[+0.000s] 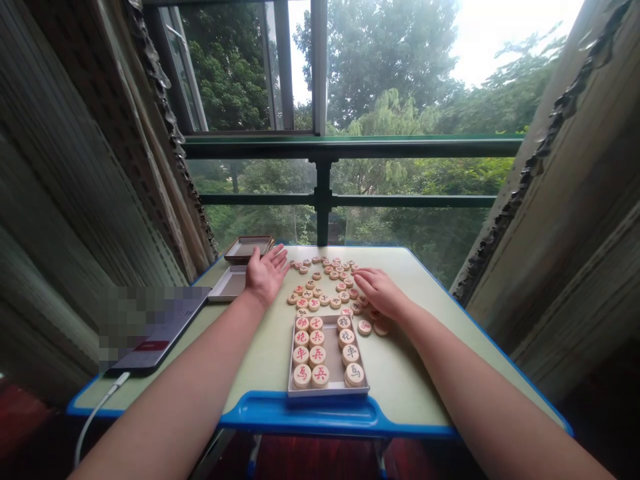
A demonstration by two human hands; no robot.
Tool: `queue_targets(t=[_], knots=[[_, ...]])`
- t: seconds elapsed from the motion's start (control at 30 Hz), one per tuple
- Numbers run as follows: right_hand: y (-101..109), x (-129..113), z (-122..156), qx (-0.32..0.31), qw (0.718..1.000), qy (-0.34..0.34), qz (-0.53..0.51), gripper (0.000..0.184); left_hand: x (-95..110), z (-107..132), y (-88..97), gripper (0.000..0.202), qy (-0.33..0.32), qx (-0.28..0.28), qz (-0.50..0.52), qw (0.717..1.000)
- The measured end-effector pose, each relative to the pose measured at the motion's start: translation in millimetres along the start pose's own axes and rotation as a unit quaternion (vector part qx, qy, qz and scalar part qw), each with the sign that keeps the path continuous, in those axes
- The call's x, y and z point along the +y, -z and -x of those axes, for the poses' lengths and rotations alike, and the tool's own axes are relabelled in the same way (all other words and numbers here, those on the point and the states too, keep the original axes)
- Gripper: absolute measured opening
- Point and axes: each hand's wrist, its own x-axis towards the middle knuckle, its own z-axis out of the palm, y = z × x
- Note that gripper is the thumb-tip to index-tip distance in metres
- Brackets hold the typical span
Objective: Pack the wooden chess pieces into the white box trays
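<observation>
My left hand (267, 273) is open with the palm turned up and fingers spread, holding nothing, left of the loose pieces. Palm down, my right hand (381, 292) rests over the right edge of the scattered xiangqi pieces (313, 305), its fingers stretched out; whether it touches any is hard to see. Some pieces are partly hidden under that hand and wrist. Between my forearms lies a shallow white box (333, 363). Two columns of red-marked pieces (317, 355) fill its left side, and one column of dark-marked pieces (350, 354) stands along its right wall.
Two shallow trays, a brown-edged one (245, 248) and a white one (229, 283), lie beyond my left forearm. A tablet-like device (160, 330) with a white cable (103, 403) sits at the table's left edge. The table (425, 373) has a blue front groove (305, 410).
</observation>
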Motion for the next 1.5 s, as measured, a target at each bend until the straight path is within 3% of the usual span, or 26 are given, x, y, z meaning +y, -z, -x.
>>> queue_targets(t=[0.1, 0.2, 0.33, 0.43, 0.5, 0.57, 0.7, 0.87, 1.07, 1.23, 1.5], knots=[[4, 12, -3, 0.014, 0.998, -0.053, 0.012, 0.043, -1, -3, 4.2, 0.079, -0.001, -0.018, -0.079, 0.997], [4, 21, -6, 0.016, 0.996, -0.086, 0.001, 0.044, -1, -2, 2.5, 0.087, 0.027, -0.056, -0.061, 0.996], [0, 21, -8, -0.006, 0.997, -0.074, 0.006, 0.046, -5, 0, -3.0, 0.082, 0.03, -0.104, -0.056, 0.993], [-4, 18, -9, -0.007, 0.999, -0.052, 0.012, 0.044, -12, 2, -6.2, 0.078, -0.015, -0.116, -0.166, 0.979], [-6, 17, -10, -0.005, 0.999, -0.04, 0.014, 0.043, -17, 1, -7.3, 0.075, -0.073, -0.111, -0.289, 0.948], [-8, 17, -11, -0.001, 0.999, -0.036, 0.015, 0.043, -21, 0, -7.8, 0.072, -0.116, -0.111, -0.412, 0.897], [-9, 19, -12, 0.005, 0.999, -0.034, 0.004, 0.045, -25, -4, -8.2, 0.073, -0.08, -0.143, -0.551, 0.818], [-10, 20, -14, 0.003, 0.999, -0.04, -0.005, 0.045, -24, -3, -9.2, 0.072, -0.149, -0.145, -0.6, 0.773], [-11, 24, -14, 0.001, 0.994, -0.072, -0.085, 0.045, -21, 1, -11.0, 0.068, -0.181, -0.127, -0.61, 0.761], [-10, 23, -13, 0.0, 0.983, -0.12, -0.14, 0.045, -21, -1, -6.8, 0.039, -0.2, -0.143, -0.669, 0.702], [-13, 24, -14, 0.008, 0.979, -0.129, -0.155, 0.045, -16, 1, -3.7, 0.021, -0.098, -0.127, -0.636, 0.755]])
